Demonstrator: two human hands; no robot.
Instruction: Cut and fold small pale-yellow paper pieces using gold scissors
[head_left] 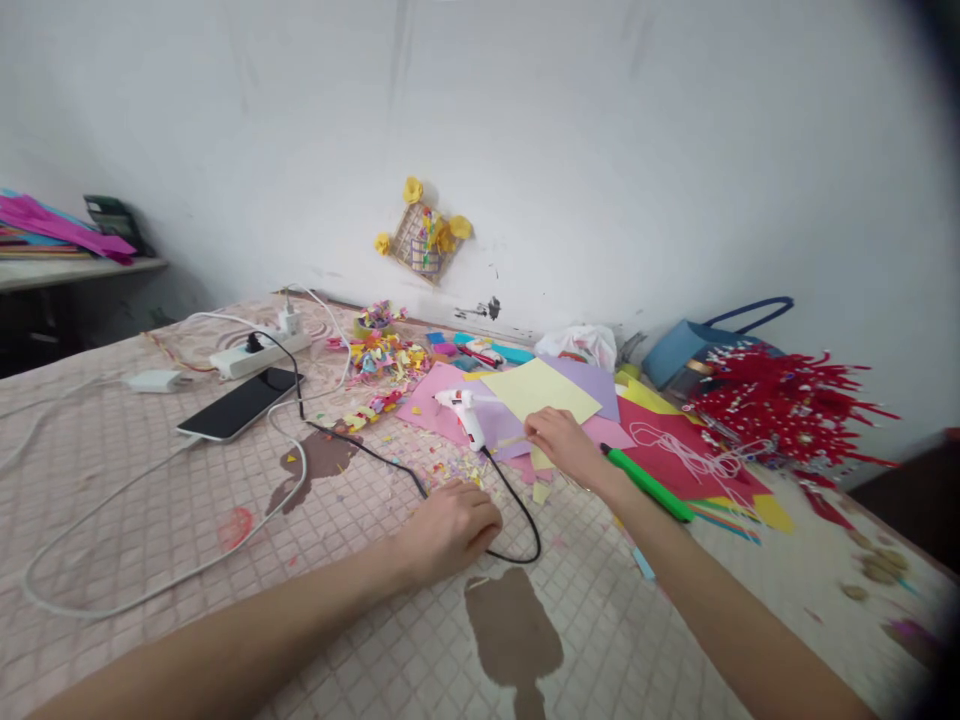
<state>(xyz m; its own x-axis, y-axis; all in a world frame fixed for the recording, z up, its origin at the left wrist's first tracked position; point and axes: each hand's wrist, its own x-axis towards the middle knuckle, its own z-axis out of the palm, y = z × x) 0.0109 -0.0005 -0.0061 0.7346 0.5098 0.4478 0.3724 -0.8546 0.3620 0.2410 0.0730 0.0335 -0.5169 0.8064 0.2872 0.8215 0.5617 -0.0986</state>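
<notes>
My left hand (454,525) rests palm down on the table with its fingers curled in; nothing shows in it. The black cord of a white glue gun (463,414) passes behind that hand and loops out on its right. Over the front edge of a pale yellow paper sheet (544,385), my right hand (559,440) has its fingers pinched together. A narrow pale strip (511,441) sticks out to the left from those fingertips. The glue gun lies on pink and purple paper, between the two hands and a little beyond them.
A green marker-like tube (651,486) lies by my right forearm. Farther right are white string (697,455) and a red fuzzy bunch (780,400). To the left are a phone (240,405), a power strip (259,352) and white cables. Paper scraps (386,355) pile up behind.
</notes>
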